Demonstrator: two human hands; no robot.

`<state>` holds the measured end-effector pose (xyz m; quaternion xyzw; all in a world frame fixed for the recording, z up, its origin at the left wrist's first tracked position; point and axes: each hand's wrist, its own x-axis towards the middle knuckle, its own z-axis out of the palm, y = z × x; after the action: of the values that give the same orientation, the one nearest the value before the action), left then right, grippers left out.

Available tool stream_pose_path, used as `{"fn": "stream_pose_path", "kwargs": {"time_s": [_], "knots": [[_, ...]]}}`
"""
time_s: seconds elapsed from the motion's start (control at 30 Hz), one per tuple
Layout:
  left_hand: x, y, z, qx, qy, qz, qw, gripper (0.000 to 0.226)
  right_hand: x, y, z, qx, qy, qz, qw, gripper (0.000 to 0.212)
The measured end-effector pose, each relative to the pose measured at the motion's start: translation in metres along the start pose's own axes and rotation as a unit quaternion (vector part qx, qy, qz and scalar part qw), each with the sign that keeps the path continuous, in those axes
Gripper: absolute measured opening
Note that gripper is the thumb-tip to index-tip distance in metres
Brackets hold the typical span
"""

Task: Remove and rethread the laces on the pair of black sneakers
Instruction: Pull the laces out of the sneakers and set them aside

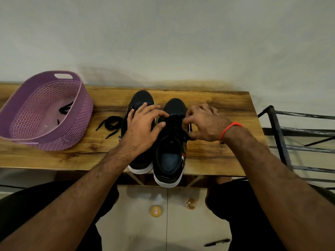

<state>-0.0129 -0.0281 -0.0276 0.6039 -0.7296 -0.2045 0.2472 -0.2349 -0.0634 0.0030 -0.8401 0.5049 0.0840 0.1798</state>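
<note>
Two black sneakers with white soles stand side by side on the wooden table [217, 105], toes toward the wall. The left sneaker [141, 100] is partly covered by my left hand [143, 124], whose spread fingers rest across both shoes. The right sneaker [170, 154] still carries a black lace in its eyelets. My right hand [203, 122] pinches that lace at the shoe's right side, near the upper eyelets. A loose black lace [110, 124] lies coiled on the table, left of the left sneaker.
A purple perforated basket [47, 113] stands at the table's left end with another black lace [63, 109] inside. A dark metal rack [297, 142] is to the right of the table. Two small round objects lie on the floor below.
</note>
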Motion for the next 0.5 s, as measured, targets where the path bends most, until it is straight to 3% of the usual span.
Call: {"fn": "stream_pose_path", "kwargs": {"time_s": [0.07,0.17,0.23,0.3,0.4,0.5], "knots": [[0.0,0.001,-0.001,-0.006,0.001,0.004,1.0,0.029,0.001,-0.001,-0.003,-0.002,0.016,-0.006,1.0,0.012],[0.0,0.001,-0.002,-0.013,0.005,0.014,1.0,0.025,0.002,0.004,-0.012,0.058,0.131,-0.009,0.99,0.007],[0.001,0.005,-0.004,-0.022,-0.008,0.013,1.0,0.028,0.002,0.003,-0.016,0.105,0.219,-0.044,0.969,0.014],[0.001,0.01,-0.005,-0.031,-0.029,0.014,0.999,0.036,0.001,-0.005,-0.016,0.113,0.258,-0.085,0.956,0.024],[0.003,0.009,0.0,-0.05,-0.015,0.007,0.999,0.031,0.003,-0.016,-0.01,0.096,0.279,-0.095,0.951,0.025],[0.004,0.004,0.003,-0.141,0.024,-0.029,0.989,0.029,0.006,-0.012,-0.008,0.113,0.195,-0.028,0.974,0.032]]}}
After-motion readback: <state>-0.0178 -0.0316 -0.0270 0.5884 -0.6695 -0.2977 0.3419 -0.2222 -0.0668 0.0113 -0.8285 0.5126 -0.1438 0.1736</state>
